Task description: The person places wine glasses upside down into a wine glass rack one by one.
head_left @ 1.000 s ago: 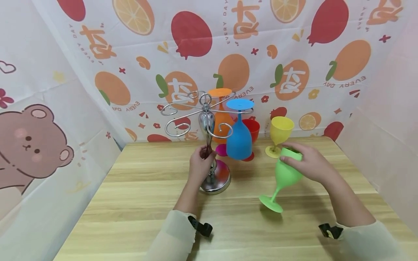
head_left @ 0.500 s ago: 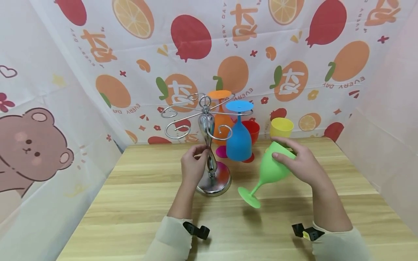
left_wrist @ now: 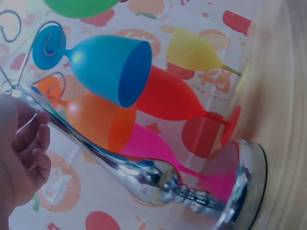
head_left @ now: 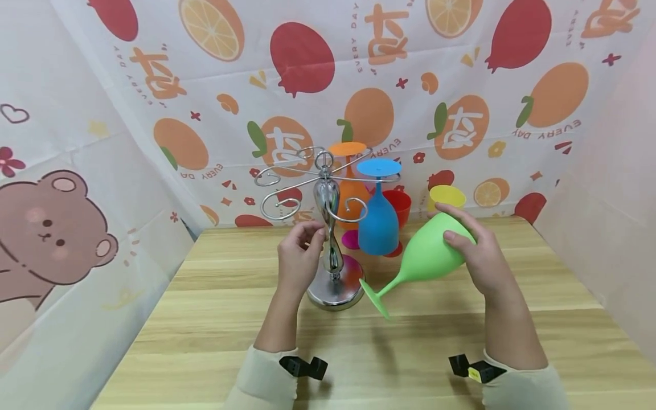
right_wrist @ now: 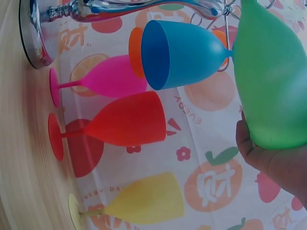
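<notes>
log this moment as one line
left hand: at chrome goblet rack; right hand: holds tilted green goblet; hanging: blue goblet, orange goblet; standing: red goblet, magenta goblet, yellow goblet

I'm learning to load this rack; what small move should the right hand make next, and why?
Probably tip the green goblet upside down: the right hand holds it tilted, its base toward the chrome rack, where the blue goblet and orange goblet hang inverted.

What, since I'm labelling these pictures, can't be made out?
Head view: the stem of the yellow, stemmed, plastic-looking goblet, hidden by the green, stemmed, plastic-looking goblet.
Head view: much of the green goblet's rim, covered by the right hand.
Right wrist view: the green goblet's base, cut off by the top edge.
</notes>
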Demonstrator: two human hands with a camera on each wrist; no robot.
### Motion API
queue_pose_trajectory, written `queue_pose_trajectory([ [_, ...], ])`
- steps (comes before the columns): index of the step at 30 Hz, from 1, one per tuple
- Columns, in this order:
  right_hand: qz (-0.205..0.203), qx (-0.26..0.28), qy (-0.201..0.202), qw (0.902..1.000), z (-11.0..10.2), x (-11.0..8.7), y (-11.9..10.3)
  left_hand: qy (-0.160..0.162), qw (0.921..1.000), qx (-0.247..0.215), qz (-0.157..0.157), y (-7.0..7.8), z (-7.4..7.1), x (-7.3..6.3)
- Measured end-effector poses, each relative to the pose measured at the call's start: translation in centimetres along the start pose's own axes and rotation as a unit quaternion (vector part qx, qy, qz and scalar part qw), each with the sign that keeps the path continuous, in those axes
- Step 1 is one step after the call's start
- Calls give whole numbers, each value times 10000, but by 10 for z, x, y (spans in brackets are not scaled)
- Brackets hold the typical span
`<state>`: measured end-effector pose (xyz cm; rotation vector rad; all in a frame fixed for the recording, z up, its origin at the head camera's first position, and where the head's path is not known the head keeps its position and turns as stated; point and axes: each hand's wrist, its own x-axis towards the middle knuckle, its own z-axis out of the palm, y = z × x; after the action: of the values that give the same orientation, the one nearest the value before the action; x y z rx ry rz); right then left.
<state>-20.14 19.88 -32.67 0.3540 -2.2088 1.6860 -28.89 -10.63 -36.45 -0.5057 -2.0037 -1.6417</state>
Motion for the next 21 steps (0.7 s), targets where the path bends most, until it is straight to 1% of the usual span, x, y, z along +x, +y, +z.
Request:
queue_pose_trajectory([
  [4,-266,811,-111,9963,0,0,3,-303,9995,73,2,6,0,-2],
  [8,-415,1447,-264,9883,3,2,3,-763,9969,-23,-177,12,0,-3],
  [12,-459,1870,-400,9805,7,4,4,-1333,9901,-206,-377,15,0,-3],
  [15,-449,2104,-468,9755,11,3,4,-1732,9837,-184,-444,17,1,-4],
  [18,-438,2255,-473,9721,14,2,4,-2040,9776,-112,-506,18,3,-5],
  [21,-456,2434,-513,9675,17,2,4,-2263,9725,-119,-540,17,6,-7],
])
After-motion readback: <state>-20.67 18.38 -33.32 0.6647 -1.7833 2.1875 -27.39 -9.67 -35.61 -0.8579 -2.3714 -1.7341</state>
